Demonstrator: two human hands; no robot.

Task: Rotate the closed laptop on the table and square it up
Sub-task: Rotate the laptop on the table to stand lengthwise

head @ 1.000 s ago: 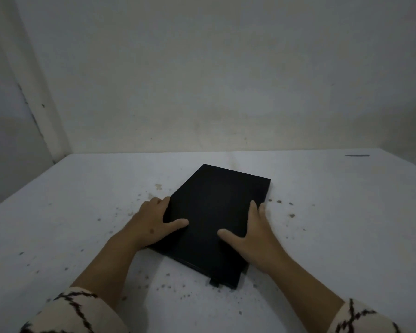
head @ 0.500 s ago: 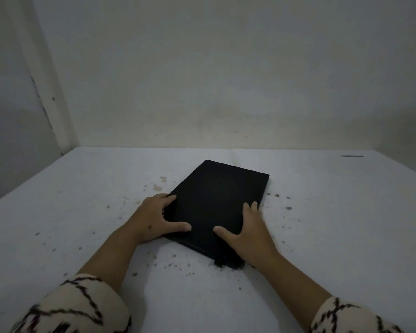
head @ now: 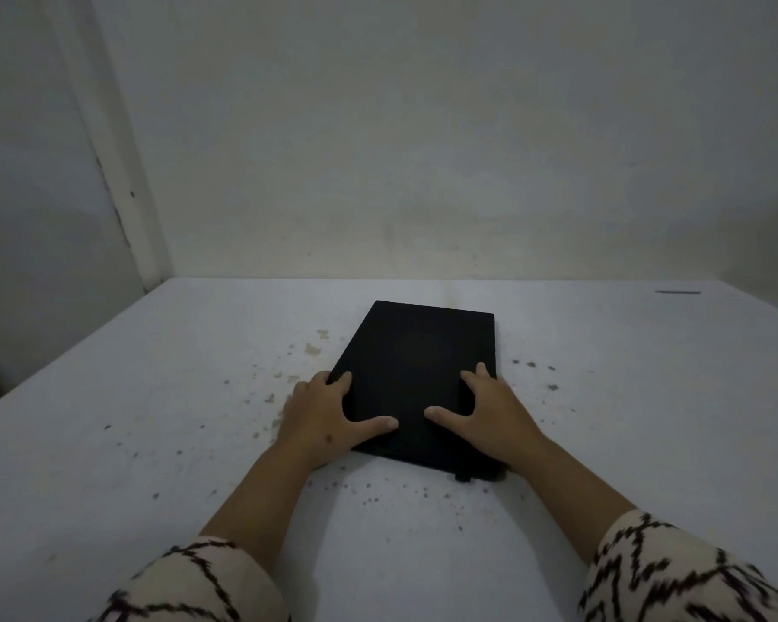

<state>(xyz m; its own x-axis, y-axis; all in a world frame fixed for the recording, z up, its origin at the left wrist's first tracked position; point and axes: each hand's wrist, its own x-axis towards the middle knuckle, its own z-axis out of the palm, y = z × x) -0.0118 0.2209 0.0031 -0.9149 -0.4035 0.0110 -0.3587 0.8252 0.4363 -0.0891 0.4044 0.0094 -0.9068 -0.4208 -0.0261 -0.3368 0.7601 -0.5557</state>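
Two hands point(head: 322, 417) point(head: 495, 413) on laptop point(head: 418, 365), near-left corner hidden

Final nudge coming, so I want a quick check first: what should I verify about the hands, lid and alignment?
1. Left hand grips the laptop at its left edge, thumb on top: ok.
2. Right hand grips the right edge: ok.
3. Lid closed: ok.
4. Laptop flat on table: ok.
5. Far edge parallel to table's back edge: not ok, slightly skewed.
6. Small black tab at near right corner: cannot tell what it is.
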